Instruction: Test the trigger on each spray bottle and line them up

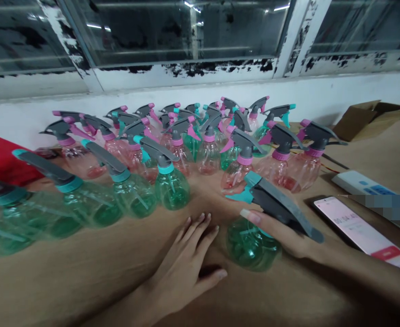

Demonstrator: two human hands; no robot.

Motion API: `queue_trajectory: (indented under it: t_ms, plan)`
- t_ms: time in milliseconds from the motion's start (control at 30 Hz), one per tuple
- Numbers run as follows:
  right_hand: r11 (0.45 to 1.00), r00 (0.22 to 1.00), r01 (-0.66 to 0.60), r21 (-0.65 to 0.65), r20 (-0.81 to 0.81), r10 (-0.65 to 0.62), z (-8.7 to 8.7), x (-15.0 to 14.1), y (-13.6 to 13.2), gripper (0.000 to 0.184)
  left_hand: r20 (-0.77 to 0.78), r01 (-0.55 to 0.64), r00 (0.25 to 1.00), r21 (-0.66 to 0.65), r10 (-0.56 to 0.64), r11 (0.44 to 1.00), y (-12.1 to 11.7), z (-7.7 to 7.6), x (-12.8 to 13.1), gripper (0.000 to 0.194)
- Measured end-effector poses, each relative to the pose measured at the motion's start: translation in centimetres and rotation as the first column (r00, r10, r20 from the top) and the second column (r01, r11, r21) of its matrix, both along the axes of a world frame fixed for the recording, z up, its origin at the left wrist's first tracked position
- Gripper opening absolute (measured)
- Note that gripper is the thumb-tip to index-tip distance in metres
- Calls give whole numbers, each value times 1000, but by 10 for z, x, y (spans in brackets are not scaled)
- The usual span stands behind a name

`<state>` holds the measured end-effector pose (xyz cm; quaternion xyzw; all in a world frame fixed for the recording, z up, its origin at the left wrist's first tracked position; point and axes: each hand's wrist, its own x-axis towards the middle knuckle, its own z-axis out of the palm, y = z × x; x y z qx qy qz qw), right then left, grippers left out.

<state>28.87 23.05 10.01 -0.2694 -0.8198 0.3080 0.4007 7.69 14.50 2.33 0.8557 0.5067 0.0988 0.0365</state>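
Observation:
My right hand [282,231] is closed around the neck of a green spray bottle [249,250] with a grey and turquoise trigger head, tilted a little. Its thumb lies across the front of the neck, while the other fingers are hidden behind the bottle. To the left, my left hand [186,268] rests palm down near the tabletop, fingers stretched out and holding nothing. Just beyond it stands another green spray bottle [172,190], at the end of a slanting row of green ones. Pink spray bottles [237,175] stand behind the held bottle.
Many more pink and green bottles crowd the back of the wooden table [118,277]. A phone [363,236] showing a timer lies at right, near a white and blue box [360,181]. An open cardboard box [367,118] sits at back right. Red material [5,159] is at left.

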Motion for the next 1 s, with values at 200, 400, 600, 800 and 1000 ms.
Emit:
queue_trajectory:
  t_ms: [200, 400, 600, 800, 1000]
  plan:
    - [999, 998, -22, -48, -55, 20, -2, 0, -1, 26, 0, -4, 1000, 11, 4, 1000, 0, 0, 0, 67]
    - [991, 991, -80, -107, -117, 67, -2, -1, -2, 18, 0, -4, 1000, 14, 4, 1000, 0, -1, 0, 65]
    - [982, 993, -87, -169, -99, 71, -2, -1, -2, 23, -16, 9, 1000, 19, -9, 1000, 0, 1, 1, 66]
    - [977, 989, -105, -183, -122, 83, -3, 0, -2, 27, -18, 4, 1000, 25, -3, 1000, 1, 0, 1, 62]
    - [985, 994, -66, -157, -94, 52, -1, -1, -2, 22, -17, 8, 1000, 34, -8, 999, 0, -1, 1, 63]
